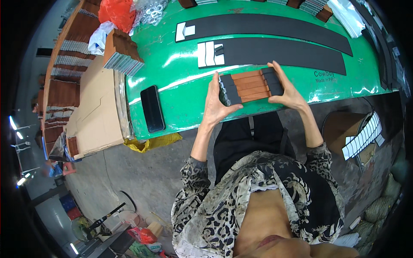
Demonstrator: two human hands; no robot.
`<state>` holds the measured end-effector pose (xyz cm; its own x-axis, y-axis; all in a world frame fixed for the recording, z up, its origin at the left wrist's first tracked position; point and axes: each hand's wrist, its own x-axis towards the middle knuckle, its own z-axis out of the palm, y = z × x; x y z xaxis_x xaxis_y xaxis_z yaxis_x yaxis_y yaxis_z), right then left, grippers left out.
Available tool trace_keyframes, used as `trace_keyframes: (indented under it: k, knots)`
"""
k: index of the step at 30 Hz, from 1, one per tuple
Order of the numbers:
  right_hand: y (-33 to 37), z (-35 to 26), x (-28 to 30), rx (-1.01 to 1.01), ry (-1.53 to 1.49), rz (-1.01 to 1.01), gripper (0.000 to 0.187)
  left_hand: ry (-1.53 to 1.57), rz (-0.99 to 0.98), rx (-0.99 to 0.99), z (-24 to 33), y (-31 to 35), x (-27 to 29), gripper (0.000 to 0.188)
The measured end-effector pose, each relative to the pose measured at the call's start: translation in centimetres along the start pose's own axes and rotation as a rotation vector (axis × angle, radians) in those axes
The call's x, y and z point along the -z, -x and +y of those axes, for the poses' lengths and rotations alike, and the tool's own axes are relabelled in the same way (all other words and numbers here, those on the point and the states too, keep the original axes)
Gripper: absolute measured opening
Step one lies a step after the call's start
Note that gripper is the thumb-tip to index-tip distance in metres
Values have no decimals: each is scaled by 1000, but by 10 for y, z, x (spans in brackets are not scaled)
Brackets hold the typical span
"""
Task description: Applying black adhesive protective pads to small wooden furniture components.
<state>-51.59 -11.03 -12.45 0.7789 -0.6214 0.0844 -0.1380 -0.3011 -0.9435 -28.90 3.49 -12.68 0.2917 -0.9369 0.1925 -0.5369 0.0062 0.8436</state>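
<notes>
Between my two hands is a row of brown wood-look blocks (251, 86) with black pads covering both ends, just above the near edge of the green table (180, 116). My left hand (215, 101) grips its left end, thumb along the near side and fingers at the far side. Around the right end, my right hand (288, 90) is closed the same way. Just beyond lies a long black strip (279, 53) with white backing pieces (211, 54) at its left end. Farther back rests a second black strip (266, 30), also with a white piece at its left end.
A black phone (152, 109) lies left of my hands. Behind it stands a stack of brown pieces (122, 51), near cardboard sheets (97, 112) and a red bag (116, 15). Clear plastic bags (346, 19) sit at the far right. A brown bin (344, 127) stands below the table's right side.
</notes>
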Motion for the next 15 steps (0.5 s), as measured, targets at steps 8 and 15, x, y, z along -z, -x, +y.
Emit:
trace_keyframes:
  k: [8,15]
  knots:
    - [-13,21,-35,30,-266,324,84,435,117,39,-2,-8,-16,108]
    - [-18,10,-39,-77,-414,354,80,408,-21,-11,-21,-3,-19,122]
